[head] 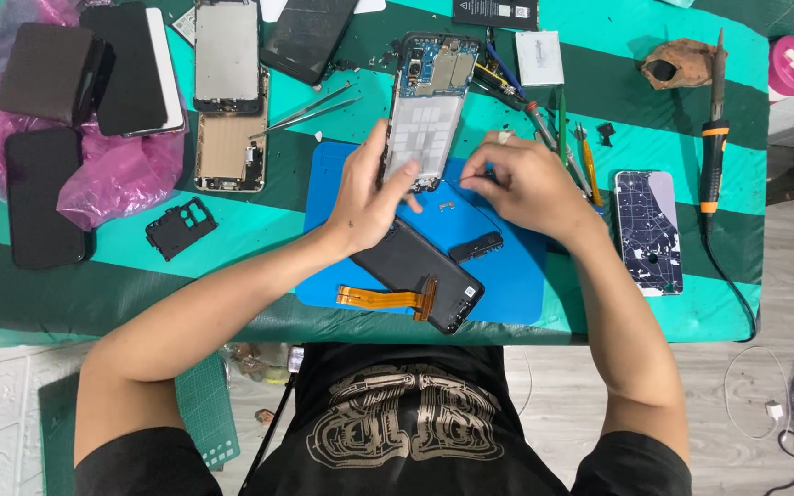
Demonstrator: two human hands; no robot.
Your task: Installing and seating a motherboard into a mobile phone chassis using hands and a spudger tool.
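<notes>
Black screen panel [420,274] with orange flex cable [386,298]: lies on blue mat [516,276]. Left hand [369,197] grips opened phone frame [426,115], propping it; right hand [526,184] pinches something too small to identify.

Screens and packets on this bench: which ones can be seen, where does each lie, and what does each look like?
Cracked phone screen: right of the blue mat, upright rectangle, dark with pale crack lines.
Black phone: far left, blank dark rectangle.
Dark screen panel: top centre, tilted, black.
Pink plastic bag: left, crumpled, under the phones.
Small white packet: top, right of the open phone frame, which the left hand touches.
</notes>
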